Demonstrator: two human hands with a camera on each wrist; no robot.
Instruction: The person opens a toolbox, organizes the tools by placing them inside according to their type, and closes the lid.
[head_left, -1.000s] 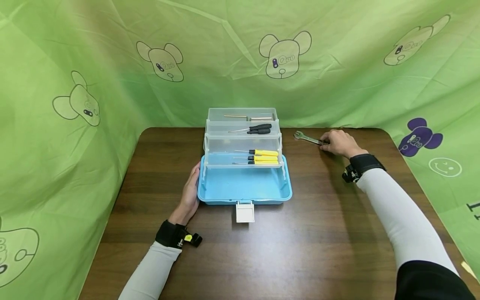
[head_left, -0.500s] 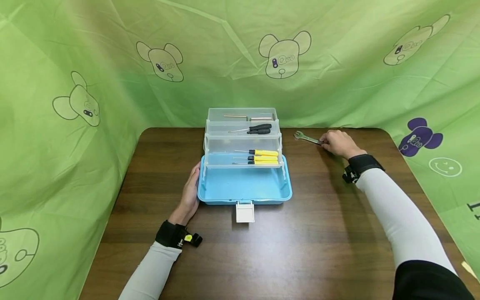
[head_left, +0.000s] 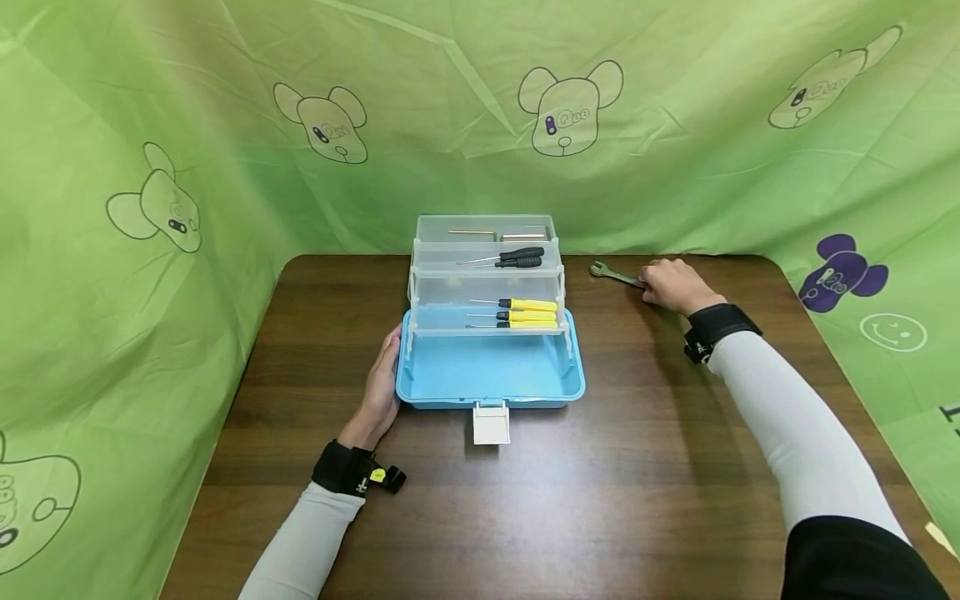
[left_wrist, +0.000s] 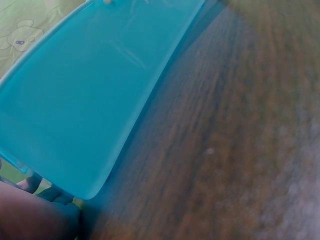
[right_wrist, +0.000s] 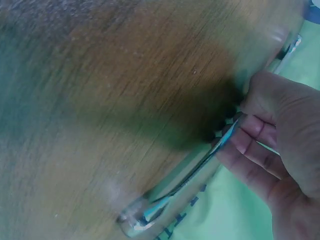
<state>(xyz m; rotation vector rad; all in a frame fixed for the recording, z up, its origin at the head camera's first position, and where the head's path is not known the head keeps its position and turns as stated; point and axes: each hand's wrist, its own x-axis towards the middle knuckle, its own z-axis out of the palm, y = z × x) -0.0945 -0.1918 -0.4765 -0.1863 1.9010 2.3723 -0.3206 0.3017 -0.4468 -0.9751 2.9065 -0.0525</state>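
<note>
A light blue toolbox (head_left: pixel 487 367) stands unfolded on the table, its clear tiered trays (head_left: pixel 442 289) raised at the back. My left hand (head_left: pixel 382 383) rests along the toolbox's left side; in the left wrist view, fingers (left_wrist: pixel 31 183) touch the box's corner. On the right, near the table's back edge, lies a silver wrench (head_left: pixel 618 277) with its open-ended head pointing left. My right hand (head_left: pixel 675 285) pinches the wrench between thumb and fingers. The right wrist view shows the wrench (right_wrist: pixel 195 170) running past those fingertips.
Yellow-handled screwdrivers (head_left: pixel 528 316) lie in the lowest tray. Black-handled screwdrivers (head_left: pixel 519 257) occupy the middle tray, with hex keys (head_left: pixel 472 232) in the top one. A white latch (head_left: pixel 491 425) hangs at the box's front. Green cloth (head_left: pixel 450 108) borders the brown table (head_left: pixel 600 500).
The right forearm has shifted very slightly to the left, the hand staying at the wrench's right end. My left hand and the toolbox hold their place.
</note>
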